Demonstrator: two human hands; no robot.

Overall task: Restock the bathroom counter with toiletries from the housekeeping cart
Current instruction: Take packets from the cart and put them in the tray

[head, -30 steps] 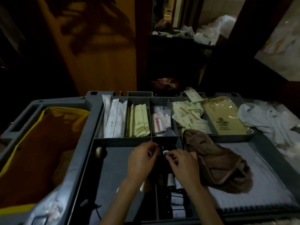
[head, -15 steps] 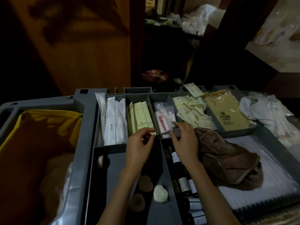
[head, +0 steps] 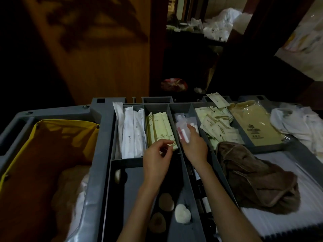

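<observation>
The grey housekeeping cart tray [head: 103,154] holds toiletries in divided compartments. My right hand [head: 194,147] reaches into the middle back compartment and grips a clear packet [head: 182,134] with a red and white item inside. My left hand [head: 156,161] hovers at the near end of the cream-green packets [head: 160,130], thumb and forefinger pinched on a small pale item I cannot identify. Long white packets [head: 132,135] fill the compartment to the left. Small cream sachets [head: 218,126] lie to the right.
A yellow-lined bag [head: 52,137] hangs on the cart's left. A brown towel [head: 253,173] lies on white folded linen [head: 288,217]. Heart-shaped soaps [head: 182,213] and small dark bottles [head: 206,204] sit in the near compartments. A tan packaged item [head: 253,126] and white cloths [head: 300,126] lie far right.
Both hands left the near bottle compartment and moved away from me to the back row. My right hand has reached the clear packets and closed on one.
</observation>
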